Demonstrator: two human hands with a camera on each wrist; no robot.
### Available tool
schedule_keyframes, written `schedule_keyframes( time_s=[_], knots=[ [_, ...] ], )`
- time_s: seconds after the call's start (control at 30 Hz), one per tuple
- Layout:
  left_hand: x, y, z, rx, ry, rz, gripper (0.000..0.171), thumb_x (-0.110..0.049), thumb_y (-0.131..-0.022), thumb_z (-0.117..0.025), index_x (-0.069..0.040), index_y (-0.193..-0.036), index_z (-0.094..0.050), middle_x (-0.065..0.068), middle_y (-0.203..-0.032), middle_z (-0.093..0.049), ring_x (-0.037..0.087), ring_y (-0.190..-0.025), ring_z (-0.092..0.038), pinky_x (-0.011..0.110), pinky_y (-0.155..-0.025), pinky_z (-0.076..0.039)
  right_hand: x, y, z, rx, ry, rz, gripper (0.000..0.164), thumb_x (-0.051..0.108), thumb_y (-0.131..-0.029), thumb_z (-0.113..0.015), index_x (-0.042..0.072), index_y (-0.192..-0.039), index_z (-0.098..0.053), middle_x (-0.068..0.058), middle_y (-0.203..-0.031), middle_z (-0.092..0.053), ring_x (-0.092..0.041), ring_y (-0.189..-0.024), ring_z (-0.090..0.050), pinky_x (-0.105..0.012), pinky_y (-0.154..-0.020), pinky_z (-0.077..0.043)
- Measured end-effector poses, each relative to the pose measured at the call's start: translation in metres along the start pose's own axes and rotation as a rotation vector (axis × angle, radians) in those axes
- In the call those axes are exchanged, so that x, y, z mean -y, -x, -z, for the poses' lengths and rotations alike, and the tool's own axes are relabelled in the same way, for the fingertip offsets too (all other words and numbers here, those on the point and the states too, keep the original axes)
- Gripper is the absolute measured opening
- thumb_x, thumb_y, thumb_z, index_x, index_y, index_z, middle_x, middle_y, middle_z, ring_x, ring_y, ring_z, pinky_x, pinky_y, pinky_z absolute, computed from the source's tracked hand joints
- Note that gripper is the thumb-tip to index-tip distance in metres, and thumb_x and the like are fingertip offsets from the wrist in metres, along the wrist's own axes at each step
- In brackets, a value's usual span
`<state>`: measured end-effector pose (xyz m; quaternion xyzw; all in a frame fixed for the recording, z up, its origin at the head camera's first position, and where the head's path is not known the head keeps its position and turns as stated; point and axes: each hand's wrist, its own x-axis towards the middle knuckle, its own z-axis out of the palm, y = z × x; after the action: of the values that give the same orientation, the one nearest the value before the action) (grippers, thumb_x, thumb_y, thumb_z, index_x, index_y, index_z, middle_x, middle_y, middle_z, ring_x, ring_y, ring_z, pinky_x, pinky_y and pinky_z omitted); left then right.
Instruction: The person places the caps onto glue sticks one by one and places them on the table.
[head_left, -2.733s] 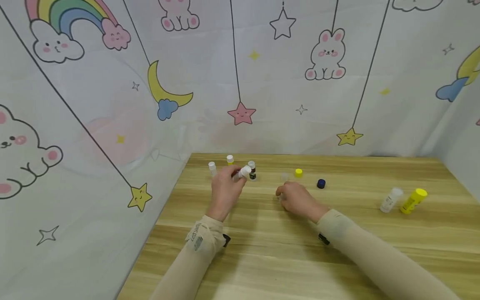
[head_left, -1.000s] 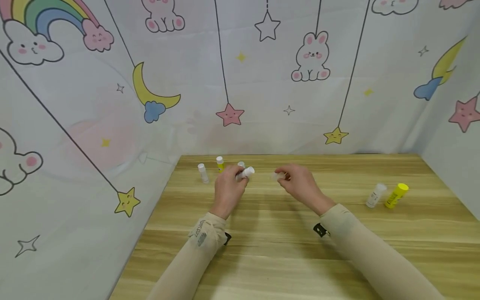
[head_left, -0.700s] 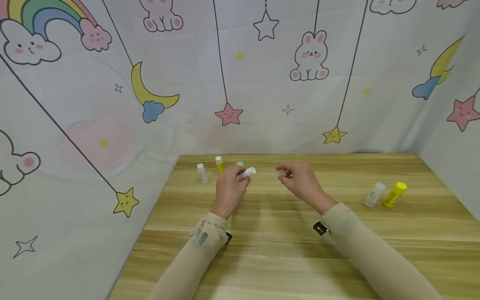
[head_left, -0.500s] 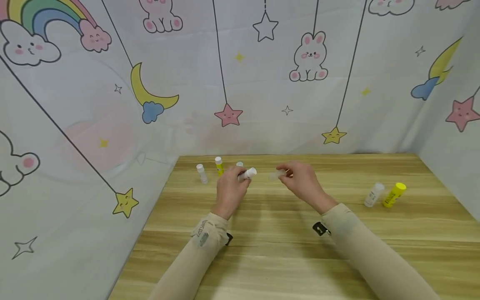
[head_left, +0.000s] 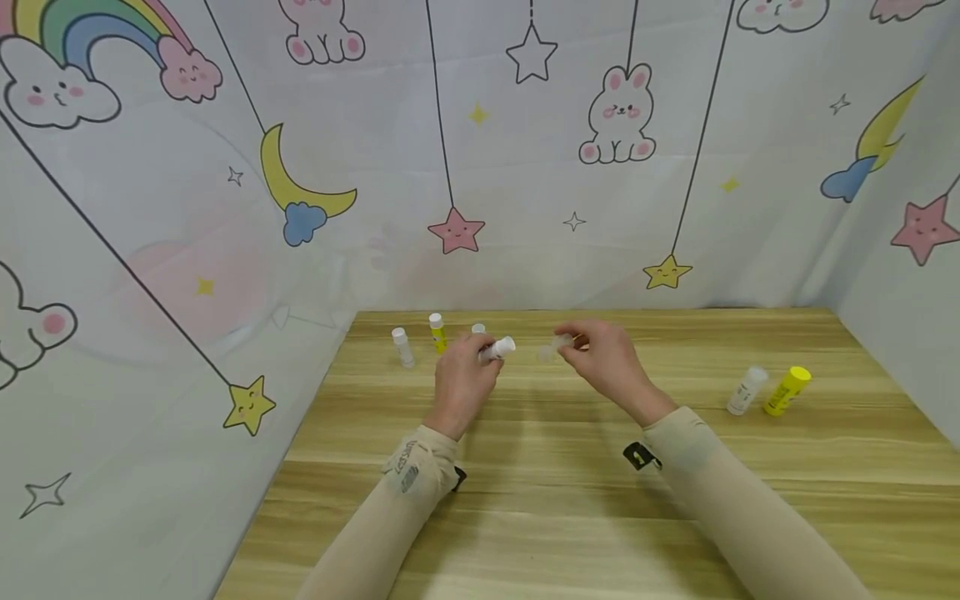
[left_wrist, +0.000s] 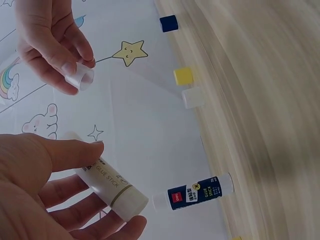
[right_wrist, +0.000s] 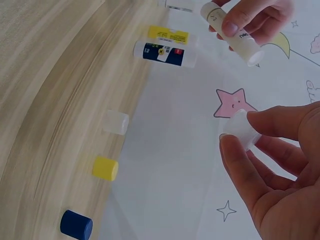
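A white glue stick [left_wrist: 107, 185], tilted and uncapped, is held between the thumb and curled fingers of my left hand [head_left: 463, 387]. My right hand [head_left: 609, 364] pinches a translucent white cap [right_wrist: 241, 129] by thumb and fingertips, its hollow end showing in the left wrist view. Stick and cap are apart, both above the table. Behind the left hand stands a navy glue stick [left_wrist: 195, 193], mostly hidden in the head view. A yellow glue stick [head_left: 438, 335] and another white glue stick [head_left: 402, 347] stand to its left.
Beyond the right hand a second translucent cap [right_wrist: 116, 122], a yellow cap [right_wrist: 105, 169] and a navy cap [right_wrist: 76, 224] sit in a row on the wooden table [head_left: 525, 500]. At the right stand a white glue stick [head_left: 747, 391] and a yellow one [head_left: 788, 391]. Printed cloth [head_left: 525, 167] encloses the table.
Since the oldest frame, my right hand has risen from the table with the translucent cap. My left hand still holds the white glue stick, nearly unmoved. The head view has turned slightly right.
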<state>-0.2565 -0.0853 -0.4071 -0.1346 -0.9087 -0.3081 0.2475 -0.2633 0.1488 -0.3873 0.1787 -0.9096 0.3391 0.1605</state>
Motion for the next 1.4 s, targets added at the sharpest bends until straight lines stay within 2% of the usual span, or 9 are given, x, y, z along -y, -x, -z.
schedule_keyframes(
  time_s=[0.33,0.67,0.97,1.4],
  knots=[
    [-0.004,0.000,-0.001,0.001,-0.021,-0.013,0.024,-0.014,-0.084,-0.083,-0.008,-0.106,-0.075,0.008,-0.099,-0.069,0.025,-0.089,-0.067,0.043,-0.077,-0.055,0.004,-0.001,0.006,-0.003,-0.022,-0.016,0.023,0.016,-0.093,-0.073,0.013,-0.116,-0.075,-0.002,-0.105,-0.072,-0.018,-0.088,-0.070,-0.041,-0.072,-0.057],
    [-0.005,-0.001,-0.006,-0.025,-0.016,-0.051,0.023,-0.013,-0.081,-0.086,-0.009,-0.101,-0.075,0.006,-0.094,-0.070,0.023,-0.083,-0.067,0.041,-0.072,-0.055,0.007,-0.001,0.007,-0.029,-0.039,-0.013,0.022,0.016,-0.092,-0.075,0.015,-0.114,-0.076,-0.001,-0.104,-0.072,-0.016,-0.086,-0.069,-0.039,-0.068,-0.057],
    [-0.006,0.000,-0.009,-0.004,-0.023,-0.055,0.023,-0.016,-0.084,-0.084,-0.010,-0.104,-0.075,0.006,-0.096,-0.070,0.023,-0.085,-0.067,0.041,-0.074,-0.055,0.007,0.001,0.008,-0.033,-0.033,-0.002,0.021,0.017,-0.093,-0.074,0.014,-0.114,-0.075,-0.001,-0.101,-0.073,-0.017,-0.086,-0.070,-0.040,-0.070,-0.057],
    [-0.006,0.000,-0.012,0.013,-0.030,-0.059,0.023,-0.015,-0.083,-0.085,-0.011,-0.103,-0.075,0.005,-0.095,-0.069,0.022,-0.082,-0.067,0.040,-0.072,-0.055,0.010,0.001,0.006,-0.043,-0.035,0.033,0.021,0.015,-0.093,-0.073,0.013,-0.113,-0.076,-0.002,-0.102,-0.073,-0.017,-0.085,-0.071,-0.040,-0.069,-0.058]
  ],
)
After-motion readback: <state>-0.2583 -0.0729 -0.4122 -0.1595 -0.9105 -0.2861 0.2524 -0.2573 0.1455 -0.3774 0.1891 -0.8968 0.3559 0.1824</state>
